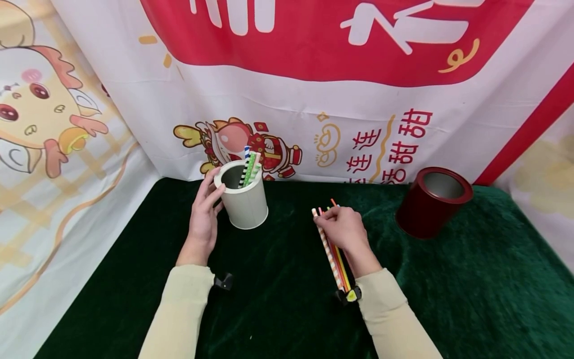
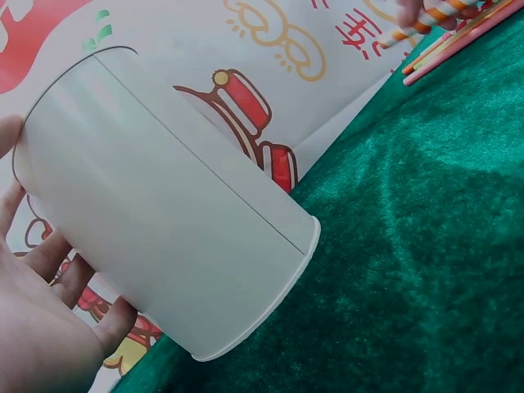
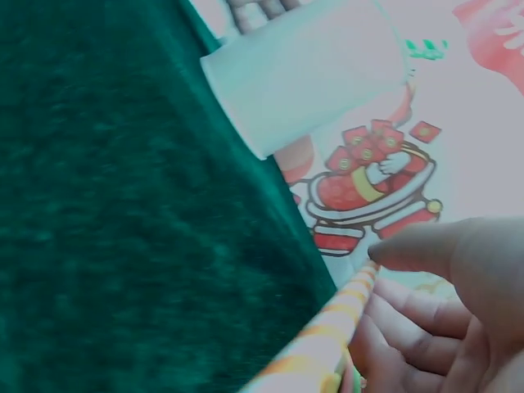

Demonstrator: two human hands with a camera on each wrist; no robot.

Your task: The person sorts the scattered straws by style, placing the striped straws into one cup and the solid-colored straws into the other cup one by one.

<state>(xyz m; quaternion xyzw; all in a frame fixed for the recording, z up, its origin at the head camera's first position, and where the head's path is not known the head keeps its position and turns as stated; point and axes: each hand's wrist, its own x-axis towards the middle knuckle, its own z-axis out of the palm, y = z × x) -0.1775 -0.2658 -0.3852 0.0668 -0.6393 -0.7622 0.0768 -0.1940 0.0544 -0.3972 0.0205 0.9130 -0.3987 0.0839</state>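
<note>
My left hand (image 1: 203, 222) holds the left side of a white canister (image 1: 246, 207), thumb near the rim and fingers along the wall. Several striped paper straws (image 1: 251, 172), green, black and blue with white, stand in it and lean to the right. To the right, my right hand (image 1: 344, 227) pinches an orange-and-white striped paper straw (image 1: 330, 257) near its far end, between thumb and fingers. Beside that straw lie other straws (image 1: 347, 276) in yellow, orange and pink, partly covered by the hand and wrist. In the right wrist view, the striped straw (image 3: 315, 340) runs down from the thumb tip.
A dark red canister (image 1: 423, 212) with an open top stands on the right side of the table. Dark green velvety cloth (image 1: 269, 299) covers the tabletop. Behind it hangs a white printed curtain (image 1: 287, 99) with red lettering and cartoon figures.
</note>
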